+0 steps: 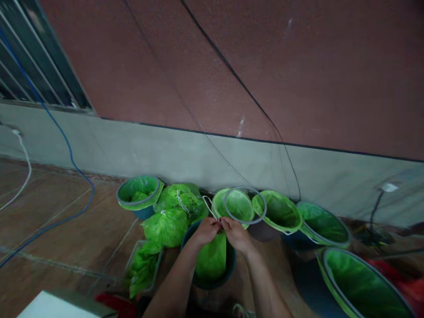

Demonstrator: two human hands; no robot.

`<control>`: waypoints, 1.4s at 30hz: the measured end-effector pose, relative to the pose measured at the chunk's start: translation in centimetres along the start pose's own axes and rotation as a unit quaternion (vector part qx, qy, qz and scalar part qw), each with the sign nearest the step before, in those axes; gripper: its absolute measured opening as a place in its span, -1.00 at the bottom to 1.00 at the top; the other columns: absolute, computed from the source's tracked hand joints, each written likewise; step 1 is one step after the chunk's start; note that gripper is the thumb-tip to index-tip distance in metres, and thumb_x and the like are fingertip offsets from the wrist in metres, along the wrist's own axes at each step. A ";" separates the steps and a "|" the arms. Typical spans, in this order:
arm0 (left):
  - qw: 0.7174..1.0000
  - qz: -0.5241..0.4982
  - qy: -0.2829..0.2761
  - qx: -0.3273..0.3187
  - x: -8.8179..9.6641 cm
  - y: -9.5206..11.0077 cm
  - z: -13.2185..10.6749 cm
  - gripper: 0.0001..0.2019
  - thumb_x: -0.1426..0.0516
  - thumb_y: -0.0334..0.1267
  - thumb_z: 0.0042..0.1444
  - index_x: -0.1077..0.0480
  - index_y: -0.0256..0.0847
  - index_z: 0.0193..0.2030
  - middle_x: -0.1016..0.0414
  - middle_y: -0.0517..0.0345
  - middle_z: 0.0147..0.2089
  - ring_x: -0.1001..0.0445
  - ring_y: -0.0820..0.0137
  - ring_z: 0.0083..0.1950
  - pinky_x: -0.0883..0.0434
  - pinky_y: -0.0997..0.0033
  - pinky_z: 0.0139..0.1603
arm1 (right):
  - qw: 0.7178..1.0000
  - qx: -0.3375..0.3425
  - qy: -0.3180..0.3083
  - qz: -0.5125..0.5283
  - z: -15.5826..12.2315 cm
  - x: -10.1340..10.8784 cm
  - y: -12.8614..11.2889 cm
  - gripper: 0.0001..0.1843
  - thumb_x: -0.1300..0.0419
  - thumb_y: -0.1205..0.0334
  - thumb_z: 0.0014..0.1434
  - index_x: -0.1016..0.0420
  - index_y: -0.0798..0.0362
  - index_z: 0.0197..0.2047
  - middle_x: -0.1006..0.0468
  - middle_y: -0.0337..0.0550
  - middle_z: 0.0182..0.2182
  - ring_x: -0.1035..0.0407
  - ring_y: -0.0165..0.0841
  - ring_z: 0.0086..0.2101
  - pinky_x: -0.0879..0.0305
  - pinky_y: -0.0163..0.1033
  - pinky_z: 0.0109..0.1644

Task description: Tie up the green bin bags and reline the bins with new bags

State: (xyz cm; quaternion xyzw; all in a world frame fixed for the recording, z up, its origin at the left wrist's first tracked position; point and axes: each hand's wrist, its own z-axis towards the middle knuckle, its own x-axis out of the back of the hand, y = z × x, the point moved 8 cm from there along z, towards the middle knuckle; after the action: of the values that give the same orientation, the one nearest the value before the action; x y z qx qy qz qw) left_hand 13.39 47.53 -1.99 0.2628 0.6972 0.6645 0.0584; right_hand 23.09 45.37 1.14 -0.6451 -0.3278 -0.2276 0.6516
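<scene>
My left hand (207, 230) and my right hand (234, 231) meet over a dark bucket (212, 285), fingers pinched together. Between them they grip the gathered top of a green bag (212, 258), which hangs down into the bucket. A white drawstring (208, 204) loops up from the fingertips. How the cord passes between the fingers is too small to make out. Left of the bucket, a tied green bag (167, 226) rests on the floor. Behind it, another tied green bag (180, 198) has a white cord around its neck.
Buckets lined with green bags, including one at the back left (139, 204) and one at the front right (361, 282), stand along the wall. A grey ring (245, 188) lies across two buckets. A clear tray (158, 265) holds green bags. A blue cable (71, 154) crosses the left.
</scene>
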 end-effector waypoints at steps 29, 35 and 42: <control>0.970 0.136 0.014 -0.201 2.1 7.6 -3.2 -0.76 -0.02 -0.51 0.04 -0.46 -0.21 -0.24 -0.51 0.20 -0.32 -0.45 0.44 -0.28 -0.35 0.51 -0.21 | 0.971 0.050 -0.040 0.228 0.8 -0.1 -0.9 -0.83 -0.08 0.24 0.04 -0.46 0.07 -0.47 -0.52 -0.20 -0.49 -0.34 -0.35 -0.41 -0.27 -0.27 -0.28; 0.940 0.243 0.123 -0.205 3.0 6.9 -3.0 -0.68 -0.01 -0.52 0.11 -0.49 -0.16 -0.11 -0.58 0.10 -0.15 -0.53 0.34 -0.12 -0.40 0.37 -0.05 | 0.971 0.078 -0.012 0.226 0.9 0.2 -0.9 -0.81 -0.12 0.14 0.05 -0.51 0.03 -0.39 -0.57 -0.12 -0.35 -0.38 -0.26 -0.28 -0.30 -0.16 -0.12; 0.933 0.135 0.197 -0.268 4.0 7.8 -3.7 -0.79 -0.09 -0.41 0.18 -0.57 -0.17 -0.21 -0.55 0.07 -0.24 -0.52 0.38 -0.20 -0.45 0.41 -0.14 | 0.920 0.013 -0.019 0.391 0.5 -0.2 -1.2 -0.62 -0.23 -0.08 0.04 -0.56 0.10 -0.32 -0.56 -0.18 -0.38 -0.37 -0.34 -0.31 -0.27 -0.20 -0.11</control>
State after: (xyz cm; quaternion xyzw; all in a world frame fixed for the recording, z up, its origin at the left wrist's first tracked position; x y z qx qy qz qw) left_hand 10.63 45.81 6.96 0.1925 0.4489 0.8666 -0.1021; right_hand 22.00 45.74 1.83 -0.7176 -0.0643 0.0622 0.6906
